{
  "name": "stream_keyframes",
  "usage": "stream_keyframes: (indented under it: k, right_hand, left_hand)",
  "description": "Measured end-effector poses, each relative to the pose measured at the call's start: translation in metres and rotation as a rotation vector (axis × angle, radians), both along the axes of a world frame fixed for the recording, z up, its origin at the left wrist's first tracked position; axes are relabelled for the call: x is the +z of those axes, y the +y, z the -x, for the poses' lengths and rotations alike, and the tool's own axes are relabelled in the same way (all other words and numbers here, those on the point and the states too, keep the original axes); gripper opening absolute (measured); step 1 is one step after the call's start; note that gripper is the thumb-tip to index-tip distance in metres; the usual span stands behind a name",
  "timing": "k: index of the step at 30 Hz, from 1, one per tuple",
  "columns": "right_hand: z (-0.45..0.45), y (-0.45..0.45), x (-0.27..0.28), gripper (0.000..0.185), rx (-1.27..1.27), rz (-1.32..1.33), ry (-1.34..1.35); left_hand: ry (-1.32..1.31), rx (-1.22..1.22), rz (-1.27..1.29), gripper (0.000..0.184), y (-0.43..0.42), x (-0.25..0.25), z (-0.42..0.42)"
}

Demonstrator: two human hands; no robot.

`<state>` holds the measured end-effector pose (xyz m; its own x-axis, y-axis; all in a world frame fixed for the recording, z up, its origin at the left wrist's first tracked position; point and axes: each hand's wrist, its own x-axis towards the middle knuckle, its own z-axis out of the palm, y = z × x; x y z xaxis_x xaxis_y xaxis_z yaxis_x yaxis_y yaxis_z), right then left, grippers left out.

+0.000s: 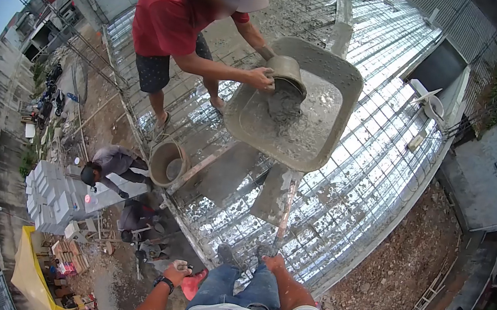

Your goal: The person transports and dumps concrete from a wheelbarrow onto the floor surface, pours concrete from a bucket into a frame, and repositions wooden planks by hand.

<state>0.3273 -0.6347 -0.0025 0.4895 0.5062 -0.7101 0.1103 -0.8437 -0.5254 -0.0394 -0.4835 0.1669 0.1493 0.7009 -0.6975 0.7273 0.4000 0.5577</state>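
Note:
A wheelbarrow (346, 115) with a cement-coated tray stands ahead of me, wet concrete inside it. Its right handle (286, 210) runs back towards me, and my right hand (274, 263) is closed around the end, beside my shoe. The left handle (200, 170) slants off to the left, with no hand on it. My left hand (178, 270), a watch on its wrist, hangs off to the left with curled fingers; what they hold, if anything, is unclear. Across the tray, a co-worker in a red shirt (169, 17) tips a bucket (286, 69) in both hands, and concrete pours from it.
Another bucket (169, 163) stands at the deck's left edge. Steel rebar mesh (358, 167) covers the shiny deck around me. A drop lies beyond the edge, with stacked pale blocks (54, 195) and co-workers (112, 165) below. An opening (437, 68) is at the upper right.

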Motion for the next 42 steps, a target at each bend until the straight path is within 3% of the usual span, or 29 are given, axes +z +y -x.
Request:
stream_keyframes:
  k: [1,3,5,12,15,18,25,29,30,33,35,37,39,41,42]
  right_hand:
    - [0.008,-0.004,-0.011,0.052,-0.013,-0.007,-0.037]
    - [0.006,0.008,0.045,0.055,-0.056,0.038,0.008]
    - [0.011,0.017,0.065,0.058,-0.07,0.17,0.036]
    - [0.026,0.029,0.073,0.069,-0.162,0.128,-0.025]
    - [0.035,0.031,0.052,0.072,-0.25,0.188,-0.084]
    - [0.033,0.036,0.079,0.07,-0.291,0.116,0.046]
    - [0.031,0.023,-0.009,0.05,-0.507,0.171,0.104]
    - [0.025,0.042,0.042,0.047,-0.417,0.298,0.189]
    - [0.02,0.041,0.025,0.045,-0.403,0.392,0.236]
    - [0.007,0.035,0.01,0.044,-0.27,0.354,0.304]
    - [-0.01,0.025,-0.026,0.046,0.172,0.319,0.196]
    - [-0.016,0.035,-0.018,0.046,-0.065,0.395,0.253]
    - [-0.029,0.045,-0.008,0.043,0.015,0.407,0.309]
    - [-0.038,0.051,0.001,0.041,0.03,0.376,0.354]
    - [-0.045,0.05,-0.005,0.04,0.116,0.366,0.319]
  left_hand:
    - [-0.01,-0.002,0.008,0.046,0.008,0.002,0.003]
    - [-0.022,-0.007,0.038,0.048,0.009,0.0,0.021]
    - [-0.002,-0.01,0.015,0.045,0.009,-0.013,0.047]
    - [0.145,-0.047,0.065,0.048,0.016,-0.026,0.118]
    - [0.195,-0.066,0.078,0.049,0.02,-0.027,0.138]
    - [0.164,-0.026,0.077,0.049,0.028,-0.036,0.145]
    - [-0.017,0.086,-0.015,0.048,0.055,-0.016,0.109]
    - [-0.041,0.189,-0.089,0.046,0.062,-0.021,0.111]
    - [-0.036,0.226,-0.085,0.047,0.061,-0.017,0.112]
    - [-0.03,0.402,-0.041,0.047,0.043,-0.002,0.112]
    - [0.039,0.469,-0.015,0.047,0.017,0.007,0.115]
    - [0.115,0.494,0.006,0.046,-0.016,0.011,0.112]
    - [0.2,0.483,0.008,0.045,-0.06,0.013,0.114]
    - [0.237,0.482,0.032,0.045,-0.124,-0.034,0.138]
    - [0.345,0.476,0.116,0.046,-0.129,0.008,0.114]
